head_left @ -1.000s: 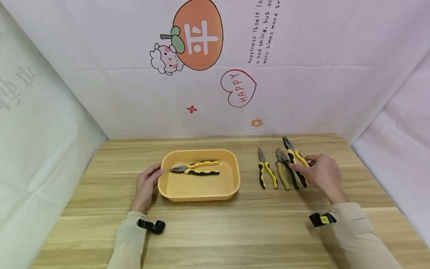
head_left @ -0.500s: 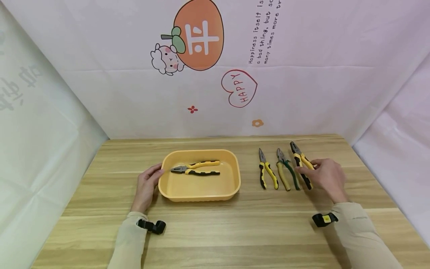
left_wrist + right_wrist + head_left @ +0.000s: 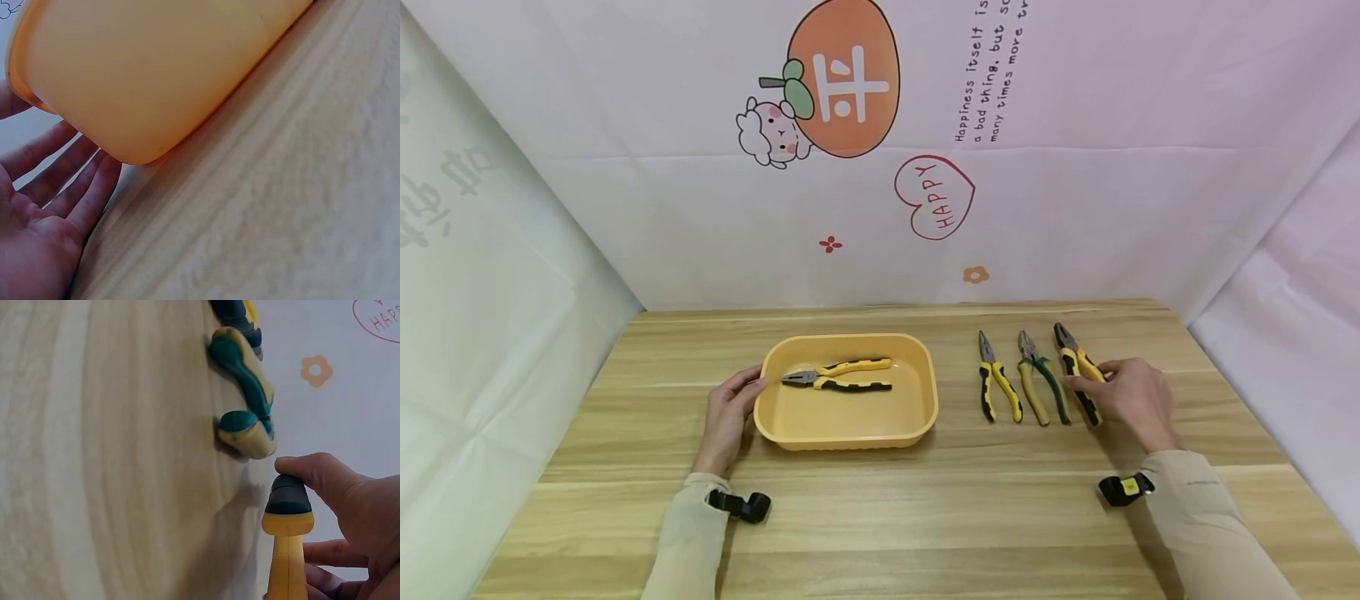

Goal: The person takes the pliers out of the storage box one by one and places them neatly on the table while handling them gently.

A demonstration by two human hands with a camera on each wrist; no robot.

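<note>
My right hand pinches a pair of combination pliers with a grey metal head and yellow-and-black handles, thumb on one side and fingers on the other. They sit at the right end of the row, head pointing away from me, handles spread; I can't tell whether they touch the wooden tabletop. I judge them stiff and hard to damage, rather heavy for their size, with most weight in the head, so a hold far back would let the nose dip. The handles look like grippy moulded plastic, but they may swing about the pivot if only one is held. Taking both together, just behind the joint, seems surest.

Just left are the worn pliers with tan and green handles, then the slim needle-nose pliers with yellow-and-black handles.

My left hand rests with fingers extended against the left end of the yellow plastic tray, which looks light. Inside lies a similar yellow-and-black pair, jaws to the left.
</note>
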